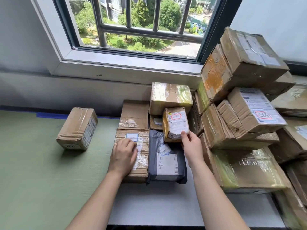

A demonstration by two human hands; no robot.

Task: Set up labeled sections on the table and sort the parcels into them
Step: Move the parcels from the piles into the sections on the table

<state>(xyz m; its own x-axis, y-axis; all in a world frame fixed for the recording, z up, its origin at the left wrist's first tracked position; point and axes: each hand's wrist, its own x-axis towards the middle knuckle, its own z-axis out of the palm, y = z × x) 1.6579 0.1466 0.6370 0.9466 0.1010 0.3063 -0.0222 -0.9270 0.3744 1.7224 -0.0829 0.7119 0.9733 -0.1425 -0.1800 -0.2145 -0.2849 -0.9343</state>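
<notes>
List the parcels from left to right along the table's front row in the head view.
Lone brown box on the green mat → flat carton under the left hand → grey mailer bag → tall stack of cartons. The small parcel in the right hand overlaps the mailer, so it is left out.

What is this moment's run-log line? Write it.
right hand: holds small taped cardboard parcel with red-framed label | left hand: rests on flat cardboard box with blue-framed label
</notes>
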